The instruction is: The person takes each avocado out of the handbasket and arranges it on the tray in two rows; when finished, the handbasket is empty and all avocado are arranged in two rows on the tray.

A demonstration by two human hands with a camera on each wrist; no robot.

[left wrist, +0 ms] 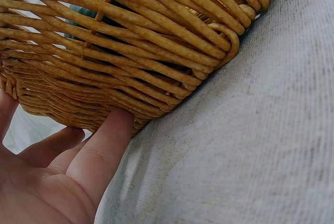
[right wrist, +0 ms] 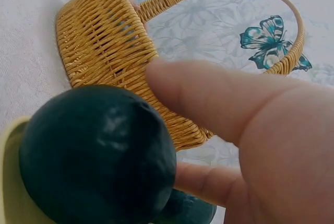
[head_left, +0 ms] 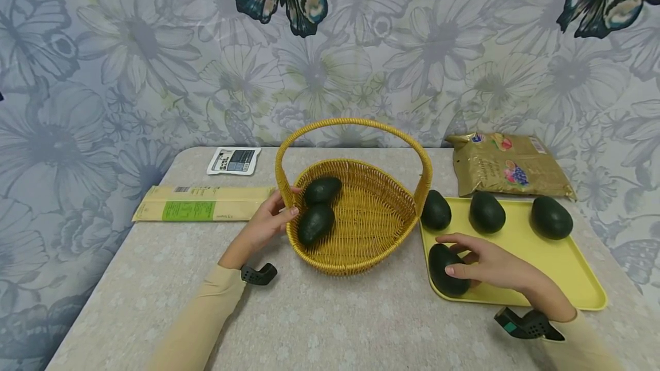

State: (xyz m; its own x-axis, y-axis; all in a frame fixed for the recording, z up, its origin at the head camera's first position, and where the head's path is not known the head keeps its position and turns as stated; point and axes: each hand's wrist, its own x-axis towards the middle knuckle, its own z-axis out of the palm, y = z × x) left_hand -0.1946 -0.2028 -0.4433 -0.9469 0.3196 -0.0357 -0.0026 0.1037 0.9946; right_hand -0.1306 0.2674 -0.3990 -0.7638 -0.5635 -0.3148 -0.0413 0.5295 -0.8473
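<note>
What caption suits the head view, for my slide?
Right hand grips an avocado on the yellow tray; left hand steadies the basket.

A basket stands mid-table with two avocados inside, towards its left wall, where the left hand touches the rim from outside. Just right of the basket lies a tray bearing four avocados: three in a row along its far edge and one at its near left corner, with the right hand on that one. Behind the tray lies a bag; left of the basket lies a long packet, with a small pouch behind it.
</note>
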